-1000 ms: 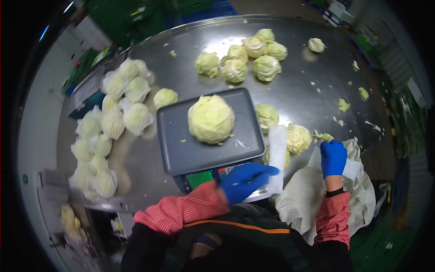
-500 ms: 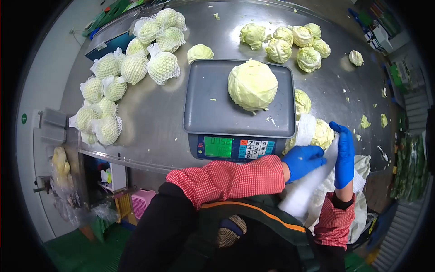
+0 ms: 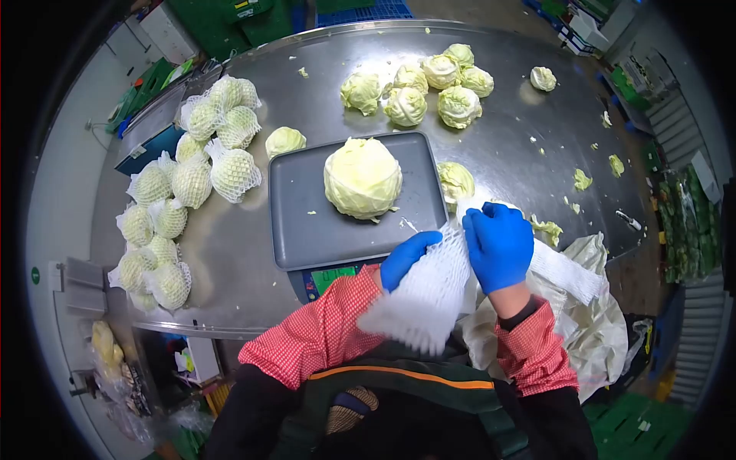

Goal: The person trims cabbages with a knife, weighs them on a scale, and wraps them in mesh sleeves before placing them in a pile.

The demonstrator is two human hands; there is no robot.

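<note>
Between my gloved hands is a white foam net sleeve (image 3: 433, 287), hanging over the table's near edge. My left hand (image 3: 408, 259), in a blue glove, is closed on its left side. My right hand (image 3: 500, 244), also gloved in blue, grips its upper end with fingers curled. Just beyond, a pale green cabbage (image 3: 363, 178) sits on the grey tray of a weighing scale (image 3: 295, 222). The scale's display is partly hidden by my left sleeve. Another cabbage (image 3: 455, 182) lies on the table right of the tray, near my right hand.
Netted cabbages (image 3: 192, 182) are grouped at the left of the metal table (image 3: 230, 253). Several bare cabbages (image 3: 458, 106) lie at the back, with a lone one (image 3: 543, 78) farther right. Leaf scraps (image 3: 583, 180) dot the right side. A white sack (image 3: 586, 330) with more foam nets is beside my right arm.
Both hands have moved left with the foam net, in front of the scale. The net is now spread between them, and my right hand has gone from flat to curled. The view has shifted.
</note>
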